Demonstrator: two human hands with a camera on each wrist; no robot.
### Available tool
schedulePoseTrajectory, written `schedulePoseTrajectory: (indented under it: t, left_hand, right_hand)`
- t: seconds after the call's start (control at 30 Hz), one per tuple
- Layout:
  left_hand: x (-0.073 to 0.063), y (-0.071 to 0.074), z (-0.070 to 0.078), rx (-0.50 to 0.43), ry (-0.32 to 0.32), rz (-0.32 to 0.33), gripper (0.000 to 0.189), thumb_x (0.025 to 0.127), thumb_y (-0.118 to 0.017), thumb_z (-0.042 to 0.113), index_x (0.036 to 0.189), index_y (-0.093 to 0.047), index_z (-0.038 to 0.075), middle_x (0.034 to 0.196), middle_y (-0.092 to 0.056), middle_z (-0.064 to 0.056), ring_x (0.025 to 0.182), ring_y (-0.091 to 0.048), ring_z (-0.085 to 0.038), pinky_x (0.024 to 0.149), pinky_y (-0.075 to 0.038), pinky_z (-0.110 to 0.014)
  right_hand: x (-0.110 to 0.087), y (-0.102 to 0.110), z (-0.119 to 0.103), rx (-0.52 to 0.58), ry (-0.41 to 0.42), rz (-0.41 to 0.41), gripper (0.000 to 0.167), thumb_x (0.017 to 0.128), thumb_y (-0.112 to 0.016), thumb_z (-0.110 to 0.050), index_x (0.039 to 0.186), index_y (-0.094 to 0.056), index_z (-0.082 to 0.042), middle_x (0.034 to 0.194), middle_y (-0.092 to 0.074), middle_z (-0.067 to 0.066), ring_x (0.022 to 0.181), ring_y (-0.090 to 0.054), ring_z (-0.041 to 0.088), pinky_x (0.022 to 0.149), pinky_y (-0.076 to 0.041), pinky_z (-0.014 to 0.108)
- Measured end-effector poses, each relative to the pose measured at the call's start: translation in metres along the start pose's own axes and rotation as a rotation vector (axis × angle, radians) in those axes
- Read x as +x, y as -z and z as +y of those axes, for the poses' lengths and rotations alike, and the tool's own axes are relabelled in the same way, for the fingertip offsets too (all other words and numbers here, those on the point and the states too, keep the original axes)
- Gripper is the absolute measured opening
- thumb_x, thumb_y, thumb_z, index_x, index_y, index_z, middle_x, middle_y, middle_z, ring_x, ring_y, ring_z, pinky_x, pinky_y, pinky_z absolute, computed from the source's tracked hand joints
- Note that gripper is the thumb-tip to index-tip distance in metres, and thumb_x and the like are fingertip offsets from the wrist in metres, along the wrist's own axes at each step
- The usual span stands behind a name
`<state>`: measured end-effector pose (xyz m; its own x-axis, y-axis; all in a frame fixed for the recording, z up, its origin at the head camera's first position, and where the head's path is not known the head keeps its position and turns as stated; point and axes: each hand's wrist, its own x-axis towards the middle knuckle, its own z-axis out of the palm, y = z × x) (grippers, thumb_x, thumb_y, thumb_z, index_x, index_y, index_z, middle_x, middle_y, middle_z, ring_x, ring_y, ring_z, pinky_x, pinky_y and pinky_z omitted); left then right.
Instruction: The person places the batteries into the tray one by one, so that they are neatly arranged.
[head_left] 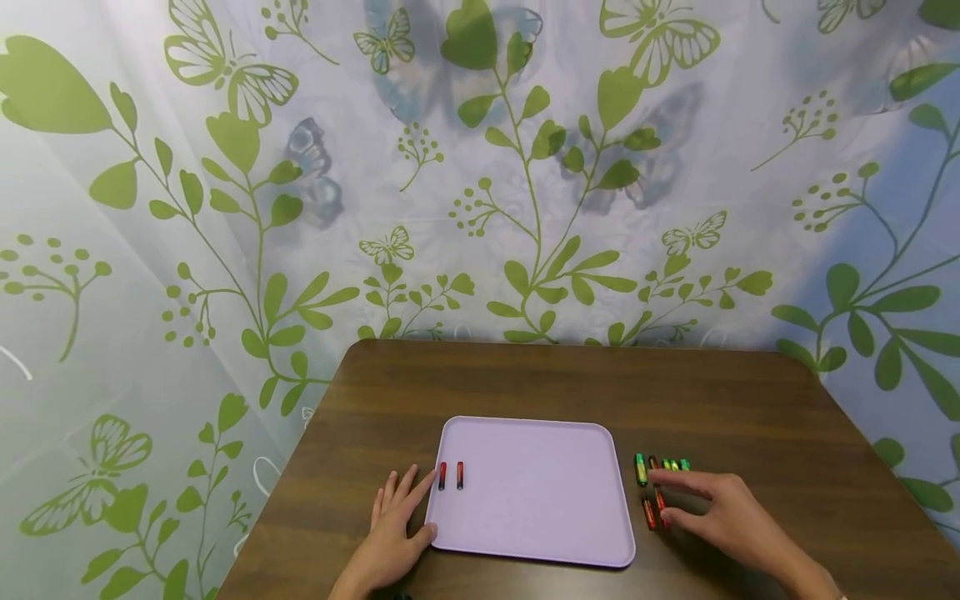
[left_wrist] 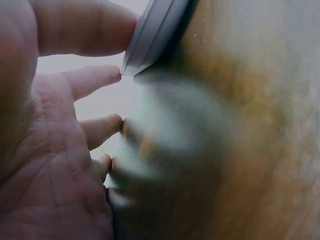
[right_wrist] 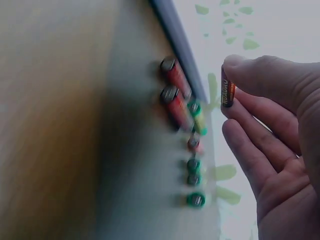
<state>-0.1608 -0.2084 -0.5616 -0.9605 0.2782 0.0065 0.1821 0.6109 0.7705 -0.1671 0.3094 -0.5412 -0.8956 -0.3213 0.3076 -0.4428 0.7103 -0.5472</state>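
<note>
Brown table (head_left: pixel 570 383) spans the lower frame, where I see the left hand (head_left: pixel 390 532), spread, touching the tray (head_left: pixel 532 492), and the right hand (head_left: pixel 726 510), lower right, pinching a battery (right_wrist: pixel 228 94).

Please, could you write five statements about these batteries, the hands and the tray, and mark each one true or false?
1. The left hand's grip touches the lilac tray. True.
2. The tray bears two green batteries. False: the two batteries on it are red and black.
3. The right hand's grip holds nothing. False: it pinches a dark battery with orange markings.
4. Green batteries lie on the wood-grain table, right of the tray. True.
5. Red batteries lie only on the tray. False: other red batteries lie on the table.
</note>
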Motion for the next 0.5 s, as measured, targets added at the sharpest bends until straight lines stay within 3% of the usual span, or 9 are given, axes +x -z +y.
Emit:
schedulePoseTrajectory:
  t: [0.27,0.3,0.37,0.5]
  left_hand:
    - [-0.001,0.000,0.001,-0.014,0.001,-0.008,0.076,0.095,-0.075,0.012,0.166,-0.048,0.012,0.177,-0.024,-0.032,0.165,0.002,-0.062,0.128,0.012,-0.078]
    - [-0.001,0.000,0.001,-0.014,0.002,-0.011,0.076,0.095,-0.075,0.012,0.166,-0.048,0.012,0.178,-0.024,-0.032,0.165,0.003,-0.062,0.128,0.012,-0.078]
    - [-0.001,0.000,0.001,-0.015,0.003,-0.014,0.075,0.096,-0.074,0.013,0.166,-0.048,0.012,0.178,-0.023,-0.031,0.165,0.003,-0.062,0.128,0.012,-0.077]
    - [-0.001,0.000,0.001,-0.018,0.006,-0.014,0.075,0.096,-0.075,0.012,0.166,-0.048,0.013,0.178,-0.023,-0.031,0.165,0.004,-0.061,0.128,0.013,-0.077]
  right_hand:
    - [0.027,-0.017,-0.018,0.072,0.074,-0.040,0.046,0.087,-0.094,-0.022,0.131,-0.081,-0.018,0.122,-0.083,-0.004,0.109,-0.077,0.004,0.085,-0.066,0.029]
    - [0.031,-0.019,-0.021,0.078,0.085,-0.045,0.046,0.087,-0.094,-0.023,0.130,-0.081,-0.017,0.122,-0.083,-0.003,0.108,-0.077,0.004,0.085,-0.066,0.029]
    - [0.038,-0.024,-0.024,0.123,0.100,-0.066,0.045,0.089,-0.093,-0.022,0.131,-0.080,-0.013,0.123,-0.083,0.001,0.089,-0.077,0.000,0.073,-0.064,0.024]
    - [0.050,-0.036,-0.031,0.153,0.136,-0.076,0.044,0.089,-0.093,-0.019,0.131,-0.080,-0.011,0.125,-0.083,0.000,0.092,-0.078,0.000,0.078,-0.062,0.016]
